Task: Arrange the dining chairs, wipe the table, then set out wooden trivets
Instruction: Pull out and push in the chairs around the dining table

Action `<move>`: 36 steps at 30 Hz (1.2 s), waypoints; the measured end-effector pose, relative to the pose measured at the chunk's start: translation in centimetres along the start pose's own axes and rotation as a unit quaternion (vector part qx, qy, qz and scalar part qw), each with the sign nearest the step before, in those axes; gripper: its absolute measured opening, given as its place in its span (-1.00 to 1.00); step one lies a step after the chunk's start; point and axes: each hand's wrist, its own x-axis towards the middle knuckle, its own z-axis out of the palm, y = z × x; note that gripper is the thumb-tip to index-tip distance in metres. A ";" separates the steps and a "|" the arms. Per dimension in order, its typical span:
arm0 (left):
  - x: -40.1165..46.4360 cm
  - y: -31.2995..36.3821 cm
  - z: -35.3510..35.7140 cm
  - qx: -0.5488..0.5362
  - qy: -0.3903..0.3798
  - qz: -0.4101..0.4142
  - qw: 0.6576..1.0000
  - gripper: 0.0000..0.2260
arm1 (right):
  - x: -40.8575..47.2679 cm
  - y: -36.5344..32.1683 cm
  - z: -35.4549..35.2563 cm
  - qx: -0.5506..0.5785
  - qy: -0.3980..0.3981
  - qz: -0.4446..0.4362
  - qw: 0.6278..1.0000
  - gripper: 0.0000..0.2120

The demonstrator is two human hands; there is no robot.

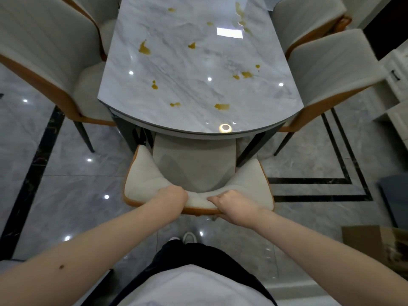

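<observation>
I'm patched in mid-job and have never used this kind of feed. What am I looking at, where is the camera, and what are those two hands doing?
There is no machine here: a person works with bare hands. The single picture comes from a wide-angle camera on the person's head, looking forward and down, so the arms enter from the bottom edge. The left hand and right hand both have a grip on the top edge of the backrest of the near chair, whose seat is partly tucked under the marble table. On the tabletop lie yellow-brown spills, scattered across it, so wiping has not been done. More chairs stand on both sides, such as the left chair and the right chair. No cloth or trivets are in view.
</observation>
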 end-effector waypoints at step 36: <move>-1.1 1.8 -0.6 0.020 0.011 0.014 1.000 -0.52 | -1.1 1.6 1.0 -0.019 0.008 0.012 1.000 -0.65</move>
